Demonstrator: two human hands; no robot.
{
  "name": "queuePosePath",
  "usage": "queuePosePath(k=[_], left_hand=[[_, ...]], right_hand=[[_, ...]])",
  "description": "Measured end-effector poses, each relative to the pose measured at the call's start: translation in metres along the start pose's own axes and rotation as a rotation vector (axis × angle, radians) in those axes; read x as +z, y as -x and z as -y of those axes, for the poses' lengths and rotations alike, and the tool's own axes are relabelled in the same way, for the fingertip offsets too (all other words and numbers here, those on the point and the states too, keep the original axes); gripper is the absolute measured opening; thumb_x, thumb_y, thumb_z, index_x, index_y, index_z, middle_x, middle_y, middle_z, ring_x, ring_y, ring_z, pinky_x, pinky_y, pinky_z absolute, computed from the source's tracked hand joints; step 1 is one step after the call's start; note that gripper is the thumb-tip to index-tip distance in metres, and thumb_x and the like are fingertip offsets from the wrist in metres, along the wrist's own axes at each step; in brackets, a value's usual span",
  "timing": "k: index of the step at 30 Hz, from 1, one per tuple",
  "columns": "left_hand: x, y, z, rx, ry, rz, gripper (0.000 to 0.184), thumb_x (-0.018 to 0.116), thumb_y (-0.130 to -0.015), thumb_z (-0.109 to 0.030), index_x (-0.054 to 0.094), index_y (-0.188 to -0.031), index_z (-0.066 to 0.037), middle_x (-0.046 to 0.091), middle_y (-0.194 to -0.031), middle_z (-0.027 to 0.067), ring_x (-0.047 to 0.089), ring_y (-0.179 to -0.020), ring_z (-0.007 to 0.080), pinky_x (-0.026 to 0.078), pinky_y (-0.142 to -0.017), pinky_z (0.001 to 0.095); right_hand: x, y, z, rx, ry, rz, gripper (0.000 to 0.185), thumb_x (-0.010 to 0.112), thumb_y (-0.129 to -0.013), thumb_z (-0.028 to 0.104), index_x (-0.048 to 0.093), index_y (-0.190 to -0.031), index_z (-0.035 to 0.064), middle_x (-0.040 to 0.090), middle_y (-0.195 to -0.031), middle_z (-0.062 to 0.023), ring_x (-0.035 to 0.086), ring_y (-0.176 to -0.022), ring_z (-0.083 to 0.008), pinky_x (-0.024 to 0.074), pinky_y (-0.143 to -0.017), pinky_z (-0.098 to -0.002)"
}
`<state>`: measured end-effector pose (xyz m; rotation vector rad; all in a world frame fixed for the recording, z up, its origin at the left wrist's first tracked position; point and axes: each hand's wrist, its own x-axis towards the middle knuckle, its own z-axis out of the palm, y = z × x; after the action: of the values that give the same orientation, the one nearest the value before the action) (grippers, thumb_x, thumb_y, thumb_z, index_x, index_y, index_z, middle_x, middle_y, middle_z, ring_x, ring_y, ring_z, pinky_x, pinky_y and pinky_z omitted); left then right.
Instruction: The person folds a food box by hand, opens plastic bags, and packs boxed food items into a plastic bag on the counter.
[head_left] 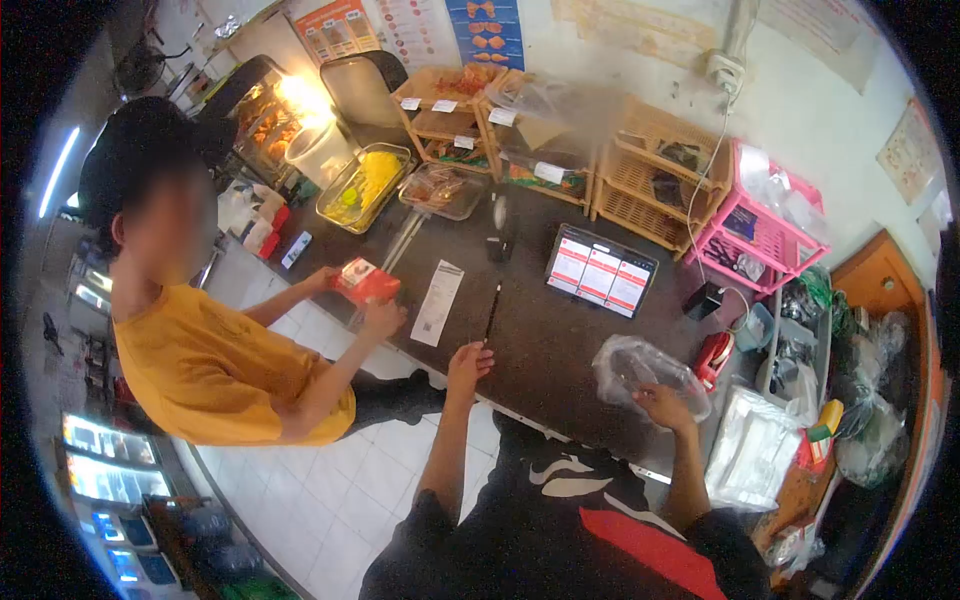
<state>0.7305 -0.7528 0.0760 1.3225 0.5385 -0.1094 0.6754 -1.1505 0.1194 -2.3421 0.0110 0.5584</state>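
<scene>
My left hand is at the front edge of the dark counter, its fingers closed on the lower end of a thin black pen-like stick. A long printed receipt lies flat on the counter to the left of it. Over on the right, my right hand has its fingers closed on a clear plastic bag, which spreads loosely over the counter. Beyond both hands, a tablet with a lit screen of red and white panels leans at an angle.
At left a co-worker in a yellow shirt holds a red packet. Wicker racks and a pink rack line the wall. Near my right hand are a red tape dispenser and stacked white bags. A food tray stands back left.
</scene>
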Motion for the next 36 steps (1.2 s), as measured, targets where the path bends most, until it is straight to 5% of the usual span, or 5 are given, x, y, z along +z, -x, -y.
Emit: queuePosePath(k=[4, 12, 21, 24, 36], left_hand=[[-0.01, -0.005, 0.018, -0.085, 0.026, 0.111, 0.031, 0.053, -0.091, -0.029, 0.057, -0.11, -0.005, 0.065, -0.09, 0.0079, 0.062, -0.077, 0.0156, 0.048, -0.069, 0.0281], [-0.004, -0.005, 0.023, -0.241, -0.091, 0.231, 0.028, 0.051, -0.092, -0.028, 0.059, -0.106, -0.006, 0.064, -0.095, 0.0071, 0.061, -0.084, 0.0151, 0.047, -0.073, 0.0279], [-0.02, -0.036, 0.03, -0.216, -0.109, 0.262, 0.028, 0.052, -0.092, -0.027, 0.059, -0.108, -0.005, 0.065, -0.094, 0.008, 0.062, -0.08, 0.0154, 0.048, -0.07, 0.0272], [-0.021, -0.045, 0.035, -0.203, -0.105, 0.274, 0.029, 0.051, -0.093, -0.027, 0.058, -0.11, -0.005, 0.065, -0.095, 0.0091, 0.063, -0.08, 0.0166, 0.049, -0.07, 0.0283], [0.004, -0.053, 0.044, -0.226, -0.169, 0.329, 0.03, 0.051, -0.093, -0.029, 0.059, -0.109, -0.005, 0.066, -0.095, 0.0086, 0.063, -0.079, 0.0155, 0.048, -0.071, 0.029]], right_hand=[[0.078, -0.044, -0.064, -0.216, 0.232, -0.034, 0.051, 0.062, -0.082, 0.043, 0.058, -0.118, 0.0073, 0.057, -0.117, -0.0202, 0.055, -0.107, -0.0347, 0.0436, -0.089, -0.0419], [0.092, -0.034, 0.072, -0.201, 0.146, 0.335, 0.051, 0.062, -0.081, 0.043, 0.058, -0.118, 0.0073, 0.063, -0.108, -0.0177, 0.058, -0.102, -0.0361, 0.0449, -0.087, -0.0408], [0.058, -0.053, 0.118, -0.014, -0.093, 0.24, 0.043, 0.063, -0.084, 0.028, 0.056, -0.12, 0.0059, 0.063, -0.112, -0.0136, 0.061, -0.1, -0.0273, 0.0462, -0.086, -0.0353], [0.061, -0.066, 0.114, -0.212, -0.027, 0.184, 0.041, 0.063, -0.085, 0.024, 0.056, -0.121, 0.0054, 0.062, -0.115, -0.0124, 0.061, -0.099, -0.0237, 0.0462, -0.087, -0.0335], [0.031, -0.085, 0.141, -0.175, -0.294, 0.09, 0.038, 0.06, -0.087, 0.018, 0.055, -0.122, 0.0032, 0.064, -0.107, -0.0115, 0.061, -0.096, -0.0202, 0.0486, -0.083, -0.0336]])
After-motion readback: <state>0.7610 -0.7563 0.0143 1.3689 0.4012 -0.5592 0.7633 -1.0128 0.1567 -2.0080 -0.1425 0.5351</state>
